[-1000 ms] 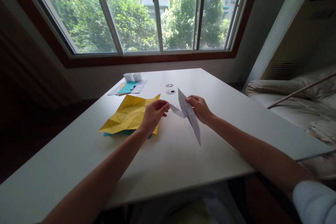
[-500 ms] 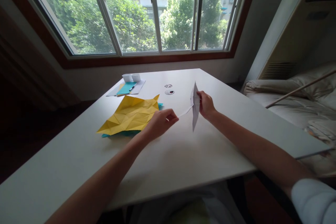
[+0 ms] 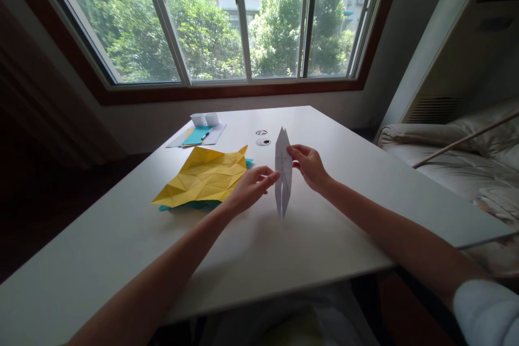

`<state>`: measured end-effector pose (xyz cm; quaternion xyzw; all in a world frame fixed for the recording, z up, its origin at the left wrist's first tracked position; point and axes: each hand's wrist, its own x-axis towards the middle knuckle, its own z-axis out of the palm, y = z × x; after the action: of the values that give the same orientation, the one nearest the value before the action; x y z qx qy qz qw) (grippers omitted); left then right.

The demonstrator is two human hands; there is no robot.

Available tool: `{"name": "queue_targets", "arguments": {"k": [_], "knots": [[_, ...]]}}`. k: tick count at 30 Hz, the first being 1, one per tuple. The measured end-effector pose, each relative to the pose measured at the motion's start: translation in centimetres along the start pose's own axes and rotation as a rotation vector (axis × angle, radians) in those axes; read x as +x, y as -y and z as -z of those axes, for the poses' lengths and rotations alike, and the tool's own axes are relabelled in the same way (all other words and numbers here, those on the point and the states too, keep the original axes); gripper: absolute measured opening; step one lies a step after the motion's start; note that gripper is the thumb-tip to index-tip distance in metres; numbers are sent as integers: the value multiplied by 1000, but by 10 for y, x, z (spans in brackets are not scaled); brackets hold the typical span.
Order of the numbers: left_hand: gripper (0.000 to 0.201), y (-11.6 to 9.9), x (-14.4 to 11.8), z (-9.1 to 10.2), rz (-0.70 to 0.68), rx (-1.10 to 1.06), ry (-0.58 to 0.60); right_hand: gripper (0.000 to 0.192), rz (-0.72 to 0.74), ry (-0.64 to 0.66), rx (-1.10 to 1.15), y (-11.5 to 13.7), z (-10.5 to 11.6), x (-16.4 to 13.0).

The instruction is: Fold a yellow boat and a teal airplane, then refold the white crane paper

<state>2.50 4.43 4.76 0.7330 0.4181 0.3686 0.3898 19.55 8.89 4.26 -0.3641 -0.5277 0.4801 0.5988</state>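
Observation:
A folded white paper, long and pointed at both ends, stands upright between my hands over the table. Its lower half shows a slit between two tapering parts. My right hand pinches its right edge near the upper middle, thumb and fingers closed on it. From the other side my left hand has its fingertips closed at the paper's left edge. Just beyond my left hand lies a creased yellow paper, unfolded and uneven, with a teal paper partly showing under it.
Two small white containers stand at the far left of the table. Near them lie teal sheets, white sheets and a pen. Two round metallic pieces are at the back middle. A sofa is on the right.
The white paper has moved left and turned to show more of its face. My right hand has come left with it. The strip stretched toward my left hand no longer shows.

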Motion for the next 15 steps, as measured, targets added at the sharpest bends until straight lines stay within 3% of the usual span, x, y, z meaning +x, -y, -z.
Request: {"name": "queue_targets", "arguments": {"k": [5,10,15], "knots": [[32,1,4,-2,58,-279,-147,32,79,154,-105,4,-7,-8],[29,5,7,1,5,-203,-367,47,125,129,-274,1,-9,-15],[30,8,9,2,-38,-122,-404,43,196,148,-393,-1,-13,-22]]}}
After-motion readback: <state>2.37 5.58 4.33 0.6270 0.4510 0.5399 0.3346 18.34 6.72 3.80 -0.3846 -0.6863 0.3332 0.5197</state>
